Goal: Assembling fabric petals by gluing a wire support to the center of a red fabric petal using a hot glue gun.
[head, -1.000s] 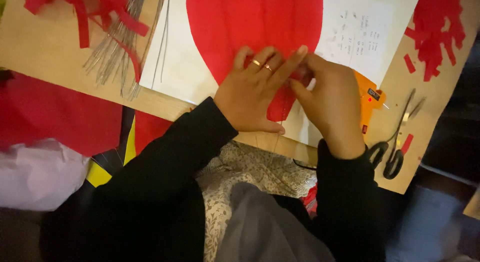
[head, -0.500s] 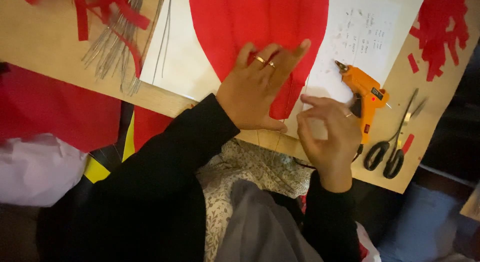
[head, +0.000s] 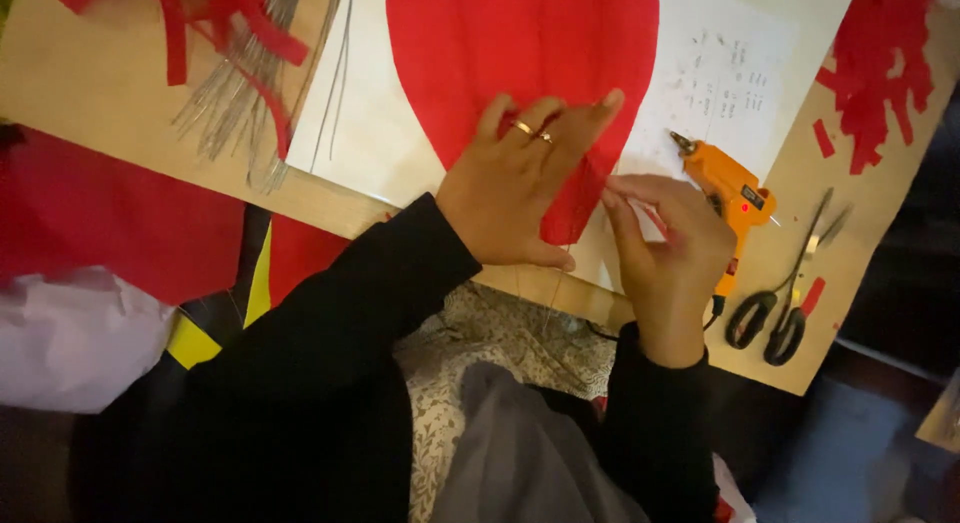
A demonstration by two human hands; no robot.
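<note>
Left hand (head: 510, 198) presses flat, open, on the red paper shape (head: 520, 53); right hand (head: 670, 248) pinches its tip, glue gun (head: 730, 198) lying unused beside.

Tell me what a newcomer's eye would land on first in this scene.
The big red paper shape at top centre, lying on a white sheet, draws the eye first. The left hand lies flat on its lower tip, while the right hand pinches at that tip beside it. Just right lie an orange glue gun and black scissors on the wooden table, with red paper scraps in the top right corner.
</note>
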